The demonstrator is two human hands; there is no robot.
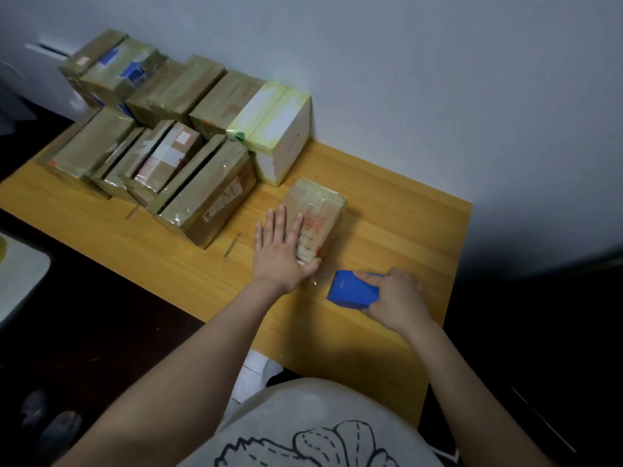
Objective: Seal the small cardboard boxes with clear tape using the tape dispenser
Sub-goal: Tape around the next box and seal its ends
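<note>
Pressing the left hand [281,251], fingers straight, flat on the near-left side of the small brown cardboard box with red print [317,214] on the yellow wooden table [404,230]. Gripping the blue plastic tape dispenser [352,288] in the curled right hand [394,299], just near-right of that box (not touching). Hard to make out the clear tape [317,280] between them.

Light wooden table [387,237] pushed up against the wall. The back left is crammed with taped brown boxes [205,193], with a white box [283,129] right beside them. One small box [317,214] sits alone near the middle, the blue tape dispenser [350,288] is just in front of it, and a couple of tape scraps [231,247] are stuck on the wood.
</note>
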